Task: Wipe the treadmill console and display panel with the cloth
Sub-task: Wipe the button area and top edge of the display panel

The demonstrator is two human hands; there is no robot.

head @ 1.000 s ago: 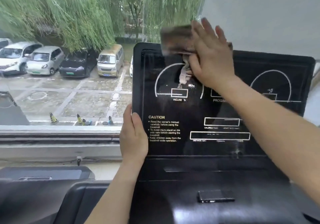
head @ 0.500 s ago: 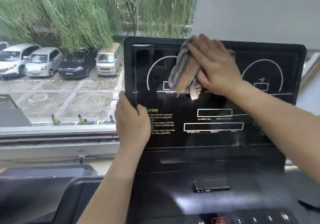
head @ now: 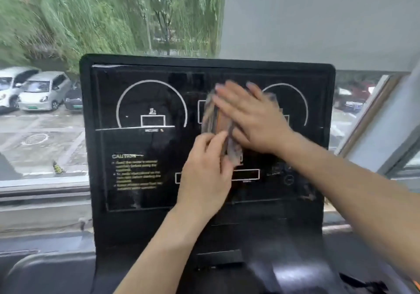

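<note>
**Window-side treadmill: both hands on the cloth at mid-panel**

Beyond the window is a paved lot with parked cars under hanging willow trees. A plain grey wall fills the upper right. In front of the glass stands the black display panel of the treadmill, upright and facing the camera. It is printed with two white arcs, several white boxes and a block of caution text at lower left (too blurred to read past the heading). Below it the darker console slopes towards the viewer.

The cloth, brownish and bunched into long folds, lies against the middle of the panel, between the two arcs. The right hand is laid flat over it, with fingers straight and spread and pointing up and to the left. The palm presses the fabric onto the glass. The left hand comes up from below, and its curled fingers and thumb pinch the lower end of the cloth. The two hands sit close together, nearly touching, with the fabric between them. Both hands and the cloth are smeared by motion blur, so finer detail of the grip cannot be told.
</note>
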